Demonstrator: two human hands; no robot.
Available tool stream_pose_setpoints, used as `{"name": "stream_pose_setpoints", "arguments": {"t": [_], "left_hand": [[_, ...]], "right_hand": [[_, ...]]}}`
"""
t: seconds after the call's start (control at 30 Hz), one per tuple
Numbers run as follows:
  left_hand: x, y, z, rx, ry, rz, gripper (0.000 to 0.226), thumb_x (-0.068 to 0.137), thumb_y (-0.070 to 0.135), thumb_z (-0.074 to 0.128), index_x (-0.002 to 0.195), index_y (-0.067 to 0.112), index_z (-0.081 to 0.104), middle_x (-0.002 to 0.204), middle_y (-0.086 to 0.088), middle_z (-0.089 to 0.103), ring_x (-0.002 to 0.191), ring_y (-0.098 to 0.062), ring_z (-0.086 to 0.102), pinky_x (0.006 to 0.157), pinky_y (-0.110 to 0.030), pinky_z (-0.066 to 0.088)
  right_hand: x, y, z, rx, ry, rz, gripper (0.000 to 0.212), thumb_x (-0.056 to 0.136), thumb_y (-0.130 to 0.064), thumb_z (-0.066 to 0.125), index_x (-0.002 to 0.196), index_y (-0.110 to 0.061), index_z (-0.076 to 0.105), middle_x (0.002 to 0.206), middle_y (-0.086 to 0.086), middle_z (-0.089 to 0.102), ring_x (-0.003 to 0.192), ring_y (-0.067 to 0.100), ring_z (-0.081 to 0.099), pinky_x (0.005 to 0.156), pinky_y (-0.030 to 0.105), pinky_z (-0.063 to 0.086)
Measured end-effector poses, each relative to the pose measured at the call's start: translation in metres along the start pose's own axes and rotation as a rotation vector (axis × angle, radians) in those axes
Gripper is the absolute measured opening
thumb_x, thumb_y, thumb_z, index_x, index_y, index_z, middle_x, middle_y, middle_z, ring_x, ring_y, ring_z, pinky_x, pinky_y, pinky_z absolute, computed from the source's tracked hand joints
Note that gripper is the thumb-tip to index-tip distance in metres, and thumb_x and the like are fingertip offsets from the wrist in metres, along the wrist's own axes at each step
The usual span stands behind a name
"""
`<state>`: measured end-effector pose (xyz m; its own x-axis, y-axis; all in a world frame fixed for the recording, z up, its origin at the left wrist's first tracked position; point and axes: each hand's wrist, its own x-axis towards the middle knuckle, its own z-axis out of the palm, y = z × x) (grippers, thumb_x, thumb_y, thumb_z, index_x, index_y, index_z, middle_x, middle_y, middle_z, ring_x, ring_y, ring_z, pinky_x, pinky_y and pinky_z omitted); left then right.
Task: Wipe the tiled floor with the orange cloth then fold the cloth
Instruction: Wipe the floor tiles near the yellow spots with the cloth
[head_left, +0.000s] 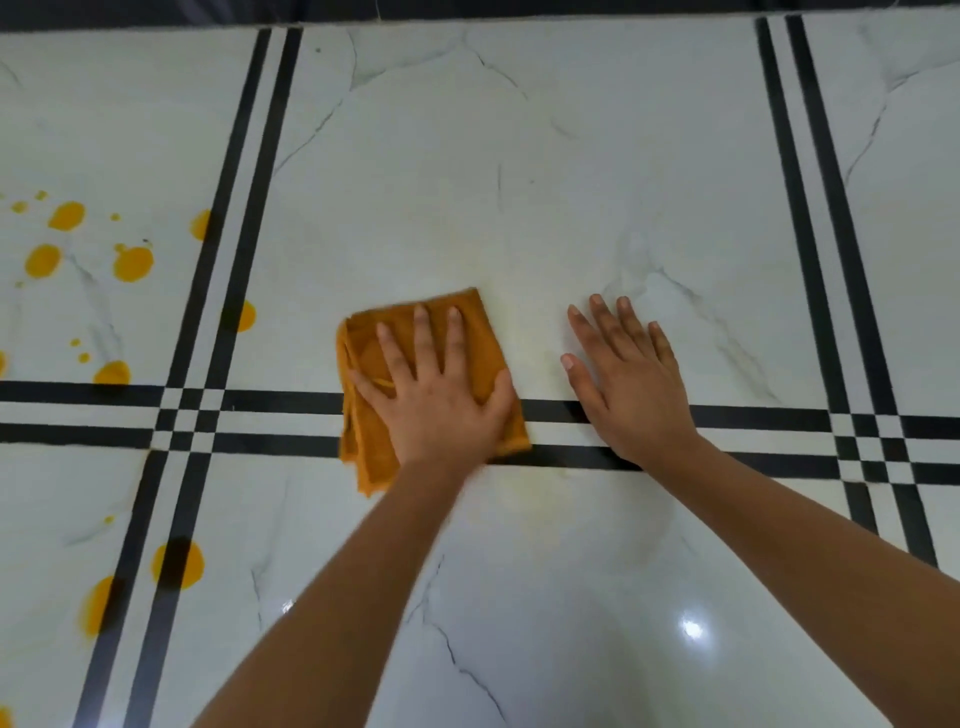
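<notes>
While the left hand (436, 400) lies palm down with fingers straight and spread, pressing on the orange cloth (374, 441) without gripping it, the right hand (623, 384) rests flat and released on the bare tiled floor (519, 182) just beside the cloth, holding nothing. The cloth is folded into a rough square, its layered edges showing at its left side. It lies near the centre of the view, across the horizontal pair of black stripes (270, 423) that border the white, marble-veined tiles. The heel of the right hand also crosses this pair of stripes. Yellow-orange spots (132, 262) of various sizes mark the tiles at the left, well apart from the cloth; several overlap a vertical stripe pair. A glare spot (691, 629) shines on the near tile.
</notes>
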<state>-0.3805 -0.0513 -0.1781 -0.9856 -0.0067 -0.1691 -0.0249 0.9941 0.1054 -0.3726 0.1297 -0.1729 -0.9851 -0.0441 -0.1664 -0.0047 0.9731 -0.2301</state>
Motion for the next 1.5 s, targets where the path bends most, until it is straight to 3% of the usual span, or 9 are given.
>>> {"name": "stream_pose_setpoints", "arguments": {"t": [0.17, 0.3, 0.47, 0.63, 0.83, 1.0, 1.1, 1.2, 1.5], "left_hand": [[-0.032, -0.007, 0.002, 0.114, -0.087, 0.469, 0.076, 0.082, 0.073, 0.018, 0.145, 0.038, -0.007, 0.158, -0.001, -0.001, 0.142, -0.034, -0.010, 0.106, -0.068, -0.001], [0.038, -0.004, -0.010, 0.005, -0.036, -0.012, 0.076, 0.083, 0.071, 0.016, 0.146, 0.035, -0.009, 0.157, 0.000, -0.008, 0.141, -0.034, -0.013, 0.105, -0.067, -0.006], [-0.046, 0.008, 0.003, 0.133, -0.083, 0.556, 0.075, 0.081, 0.071, 0.016, 0.146, 0.039, -0.005, 0.158, 0.001, 0.001, 0.142, -0.034, -0.009, 0.106, -0.068, -0.003], [0.020, 0.009, -0.004, 0.020, -0.005, 0.094, 0.075, 0.083, 0.071, 0.014, 0.146, 0.037, -0.006, 0.158, 0.003, -0.004, 0.143, -0.031, -0.010, 0.107, -0.064, -0.007], [-0.050, -0.011, 0.002, -0.097, -0.042, 0.226, 0.082, 0.077, 0.070, 0.009, 0.147, 0.032, -0.005, 0.157, 0.007, -0.002, 0.144, -0.019, -0.009, 0.111, -0.051, -0.010], [-0.060, -0.040, -0.014, -0.247, 0.006, 0.105, 0.072, 0.089, 0.059, 0.021, 0.149, 0.022, 0.004, 0.157, 0.003, 0.006, 0.144, -0.013, -0.003, 0.114, -0.038, -0.004], [-0.074, -0.059, -0.028, -0.228, -0.032, 0.063, 0.065, 0.094, 0.051, 0.026, 0.149, 0.023, 0.003, 0.157, 0.003, 0.005, 0.144, -0.015, -0.004, 0.116, -0.040, -0.002], [-0.085, -0.080, -0.040, -0.260, 0.008, -0.021, 0.063, 0.096, 0.048, 0.026, 0.149, 0.022, 0.005, 0.157, 0.004, 0.004, 0.144, -0.014, -0.006, 0.116, -0.040, -0.002], [-0.103, -0.164, -0.060, -0.222, 0.100, -0.178, 0.061, 0.096, 0.049, 0.021, 0.149, 0.023, 0.003, 0.157, 0.004, 0.004, 0.144, -0.014, -0.005, 0.116, -0.040, -0.002]], "right_hand": [[-0.003, 0.002, -0.003, 0.019, 0.028, 0.032, 0.071, 0.084, -0.057, -0.004, 0.148, -0.029, 0.008, 0.158, -0.003, 0.006, 0.145, 0.016, -0.002, 0.114, 0.034, -0.005], [-0.011, 0.000, -0.001, 0.014, 0.022, 0.061, 0.074, 0.082, -0.057, -0.007, 0.149, -0.028, 0.009, 0.158, -0.003, 0.006, 0.145, 0.017, -0.002, 0.114, 0.034, -0.005], [-0.023, 0.007, -0.009, 0.011, 0.001, 0.061, 0.078, 0.079, -0.058, -0.009, 0.149, -0.028, 0.009, 0.158, -0.003, 0.006, 0.145, 0.017, -0.003, 0.114, 0.034, -0.005], [-0.036, 0.003, -0.006, 0.001, -0.057, 0.029, 0.067, 0.088, -0.055, -0.002, 0.149, -0.028, 0.006, 0.158, -0.003, 0.003, 0.145, 0.016, -0.006, 0.111, 0.030, -0.009], [-0.035, -0.038, -0.016, 0.162, -0.015, 0.033, 0.053, 0.095, -0.048, 0.033, 0.137, -0.017, 0.042, 0.138, 0.008, 0.045, 0.128, 0.024, 0.036, 0.104, 0.035, 0.028], [-0.022, -0.088, -0.009, 0.388, -0.096, 0.377, 0.058, 0.087, -0.044, 0.058, 0.129, -0.010, 0.039, 0.126, 0.012, 0.052, 0.117, 0.032, 0.050, 0.096, 0.043, 0.043], [-0.016, -0.102, -0.014, 0.691, -0.154, 0.470, 0.037, 0.085, -0.028, 0.065, 0.112, -0.003, 0.057, 0.110, 0.016, 0.063, 0.104, 0.034, 0.059, 0.089, 0.041, 0.049], [-0.015, -0.113, -0.039, 0.813, -0.192, 0.377, 0.022, 0.084, -0.020, 0.066, 0.096, -0.002, 0.066, 0.098, 0.018, 0.067, 0.094, 0.034, 0.063, 0.086, 0.043, 0.052], [-0.009, -0.218, -0.115, 0.643, -0.172, -0.133, 0.033, 0.085, -0.021, 0.065, 0.109, 0.002, 0.059, 0.094, 0.012, 0.061, 0.082, 0.022, 0.059, 0.073, 0.033, 0.051]]}}
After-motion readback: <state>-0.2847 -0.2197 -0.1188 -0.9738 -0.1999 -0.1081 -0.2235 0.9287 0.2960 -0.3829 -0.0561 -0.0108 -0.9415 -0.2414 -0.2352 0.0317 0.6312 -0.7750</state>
